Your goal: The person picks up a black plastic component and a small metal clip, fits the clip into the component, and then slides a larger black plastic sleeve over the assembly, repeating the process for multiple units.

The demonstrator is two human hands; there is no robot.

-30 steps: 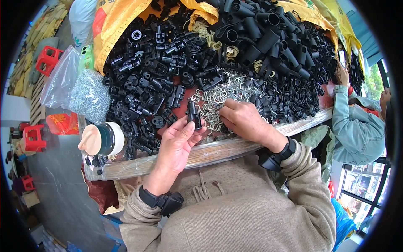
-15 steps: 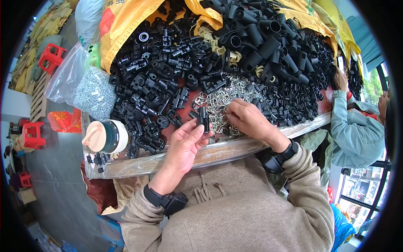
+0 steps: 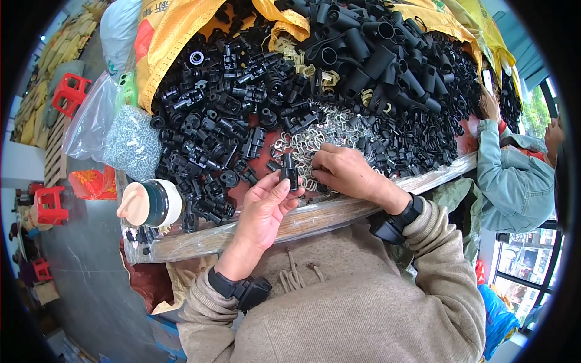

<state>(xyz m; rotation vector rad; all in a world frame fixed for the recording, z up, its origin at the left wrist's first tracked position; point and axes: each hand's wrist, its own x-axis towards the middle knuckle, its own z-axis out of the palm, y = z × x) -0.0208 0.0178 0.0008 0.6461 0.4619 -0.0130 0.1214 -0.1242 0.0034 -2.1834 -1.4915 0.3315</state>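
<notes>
My left hand (image 3: 264,209) pinches a black plastic fitting (image 3: 290,171) upright between thumb and fingers, just above the near edge of the table. Close by on the right, my right hand (image 3: 347,174) is closed, its fingertips bent down at the near side of a heap of bent metal hooks (image 3: 302,143). Whatever those fingertips hold, if anything, is hidden from view. Behind my left hand spreads a large pile of black plastic fittings (image 3: 203,130). Small black parts (image 3: 411,142) lie beyond my right hand.
Black tubes (image 3: 378,63) are heaped at the back, beside yellow woven sacks (image 3: 166,42). A jar with a pale lid (image 3: 158,204) stands at the left corner, near a bag of small metal pieces (image 3: 133,142). A wooden rail (image 3: 302,222) edges the table. A co-worker's sleeve (image 3: 508,181) is at right.
My right hand has shifted a little left and nearer, toward the fitting in my left hand. The left hand keeps its grip on the fitting. The whole view has shifted slightly.
</notes>
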